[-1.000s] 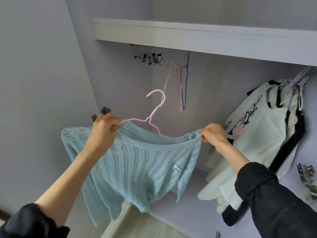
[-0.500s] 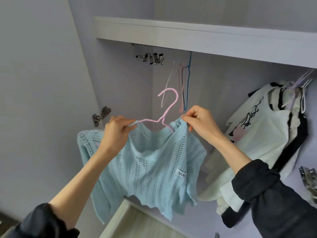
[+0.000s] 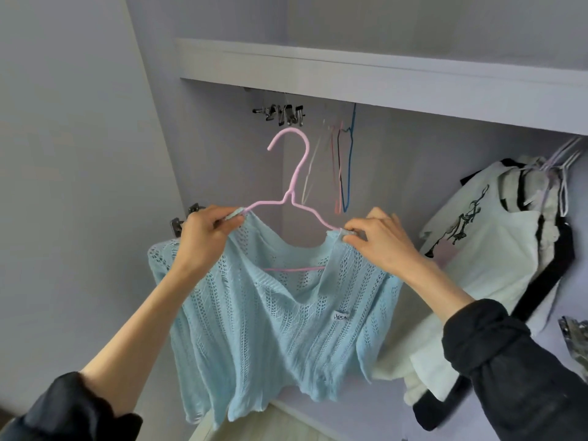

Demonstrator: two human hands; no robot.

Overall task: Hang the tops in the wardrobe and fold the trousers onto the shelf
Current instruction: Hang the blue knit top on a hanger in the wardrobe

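Got my left hand [image 3: 203,240] pinching one shoulder of the light blue open-knit top [image 3: 280,319] and my right hand [image 3: 378,240] pinching the other, both grips clamped where it sits on the thin pink hanger [image 3: 294,186], held up inside the wardrobe below the white shelf [image 3: 381,81].

A light blue open-knit top [image 3: 280,316] is being held up on a pink wire hanger [image 3: 294,192], pinched at each shoulder by the left hand [image 3: 206,238] and right hand [image 3: 380,241], inside a pale lilac wardrobe [image 3: 381,79]; white and black garments [image 3: 496,249] are hanging at right.
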